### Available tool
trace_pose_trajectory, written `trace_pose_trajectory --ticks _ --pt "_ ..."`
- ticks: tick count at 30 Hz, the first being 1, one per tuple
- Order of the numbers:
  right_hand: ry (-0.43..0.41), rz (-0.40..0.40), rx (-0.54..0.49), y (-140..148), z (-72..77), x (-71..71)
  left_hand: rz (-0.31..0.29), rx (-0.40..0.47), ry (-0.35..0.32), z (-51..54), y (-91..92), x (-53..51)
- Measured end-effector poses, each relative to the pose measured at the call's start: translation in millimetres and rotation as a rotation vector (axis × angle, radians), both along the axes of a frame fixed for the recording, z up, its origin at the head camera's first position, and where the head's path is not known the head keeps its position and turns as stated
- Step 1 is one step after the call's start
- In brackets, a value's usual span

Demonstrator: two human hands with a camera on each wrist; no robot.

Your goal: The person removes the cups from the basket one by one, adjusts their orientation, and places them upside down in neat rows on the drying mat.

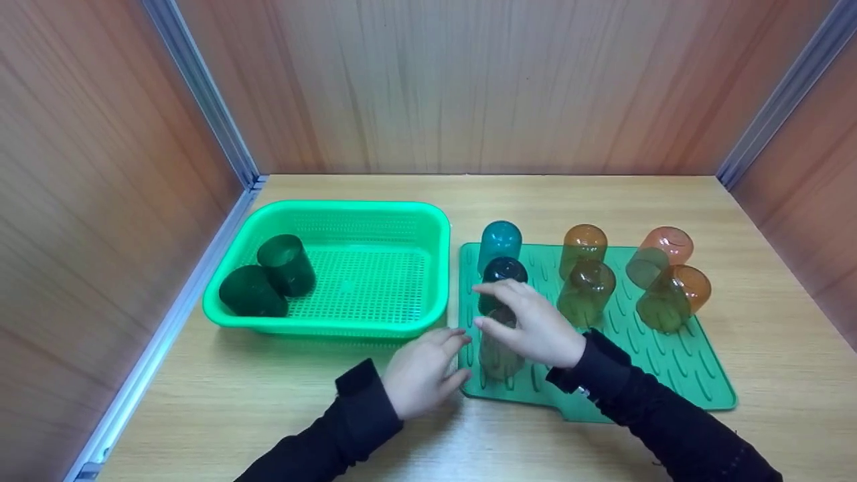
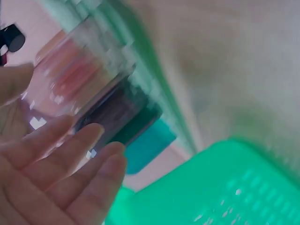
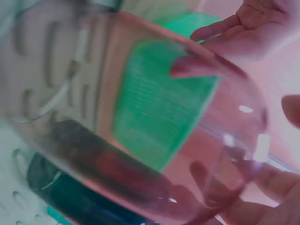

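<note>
A pale see-through pinkish cup stands upside down at the front left of a green ribbed drying mat. Over it hovers my right hand, thumb and fingers spread. In the right wrist view the thumb is apart from the cup; whether the fingers touch it I cannot tell. My left hand is just left of this cup, fingers extended and holding nothing. Behind the cup, a dark cup and a blue cup form a row, both inverted.
A green perforated basket at left holds two dark green cups. Two amber cups stand inverted mid-mat. Farther right are a pink cup and an orange cup. Wooden panels enclose the table.
</note>
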State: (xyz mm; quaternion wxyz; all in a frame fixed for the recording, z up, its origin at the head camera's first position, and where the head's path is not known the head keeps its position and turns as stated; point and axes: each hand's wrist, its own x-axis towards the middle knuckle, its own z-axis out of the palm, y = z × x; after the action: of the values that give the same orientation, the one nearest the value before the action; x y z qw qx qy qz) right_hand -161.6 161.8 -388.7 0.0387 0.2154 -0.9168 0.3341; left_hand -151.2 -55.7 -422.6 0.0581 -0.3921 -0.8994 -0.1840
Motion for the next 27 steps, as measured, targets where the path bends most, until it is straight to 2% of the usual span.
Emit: trace_pose_trajectory --ticks 3,6,9,12,14,16,21,24,27 --pt "-0.060 -0.002 -0.108 0 8.6 -3.9 -0.007 0.129 0.035 10.8 -6.8 -0.7" --pt "-0.127 -0.004 -0.229 -2 16.9 -8.8 0.007 0.218 0.074 20.7 -13.8 -4.0" --pt "-0.193 -0.008 -0.341 -8 26.0 -15.1 0.042 0.260 0.122 30.0 -22.1 -11.2" --pt "-0.255 -0.026 -0.426 -16 34.5 -23.3 0.089 0.266 0.171 39.2 -32.5 -23.0" --pt "-0.300 -0.053 -0.463 -23 38.9 -30.4 0.142 0.245 0.172 45.7 -40.7 -32.7" --pt "-0.356 -0.076 -0.510 -30 41.6 -38.7 0.204 0.207 0.139 52.6 -50.6 -44.0" --pt "-0.503 -0.144 -0.599 -48 42.7 -57.1 0.382 0.046 0.006 67.5 -75.1 -72.0" --pt "-0.572 -0.183 -0.594 -59 39.3 -64.0 0.458 -0.037 -0.067 74.2 -86.9 -86.3" --pt "-0.637 -0.209 -0.586 -69 33.9 -69.1 0.517 -0.092 -0.110 79.2 -96.6 -99.9"
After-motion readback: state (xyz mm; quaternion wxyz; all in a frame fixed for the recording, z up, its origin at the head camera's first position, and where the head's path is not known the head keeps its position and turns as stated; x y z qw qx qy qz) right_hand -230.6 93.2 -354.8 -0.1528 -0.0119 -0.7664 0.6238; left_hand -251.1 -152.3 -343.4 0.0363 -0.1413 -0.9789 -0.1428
